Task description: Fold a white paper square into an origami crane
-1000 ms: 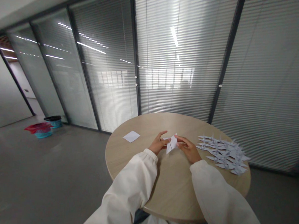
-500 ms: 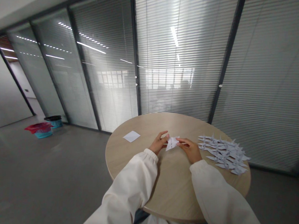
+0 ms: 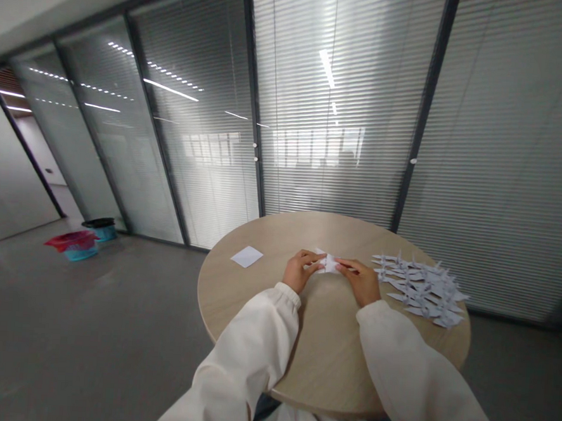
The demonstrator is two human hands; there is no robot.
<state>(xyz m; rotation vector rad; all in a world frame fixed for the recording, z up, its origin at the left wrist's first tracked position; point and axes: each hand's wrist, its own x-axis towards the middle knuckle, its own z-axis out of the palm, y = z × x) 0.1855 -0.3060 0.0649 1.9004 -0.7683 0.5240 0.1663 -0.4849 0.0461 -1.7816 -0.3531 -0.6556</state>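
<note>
A small piece of folded white paper (image 3: 329, 264) is held between my two hands over the middle of the round table. My left hand (image 3: 302, 269) pinches its left side with thumb and fingers. On the right side, the fingers of my right hand (image 3: 358, 280) grip it the same way. My fingers cover parts of its edges, so its full folded shape cannot be made out. To the left lies a flat white sheet of paper (image 3: 247, 257). Beyond my right hand, several folded white paper cranes (image 3: 423, 289) sit packed close together.
The round wooden table (image 3: 324, 353) stands against a glass partition with blinds (image 3: 334, 112). Two bins are on the grey floor at the left: one with a red liner (image 3: 73, 242), the other with a black liner (image 3: 100, 223).
The folded paper has turned and lies wider between my hands. My left hand has shifted slightly right, its fingers now closed over the paper's edge. The cranes and flat sheet have stayed put.
</note>
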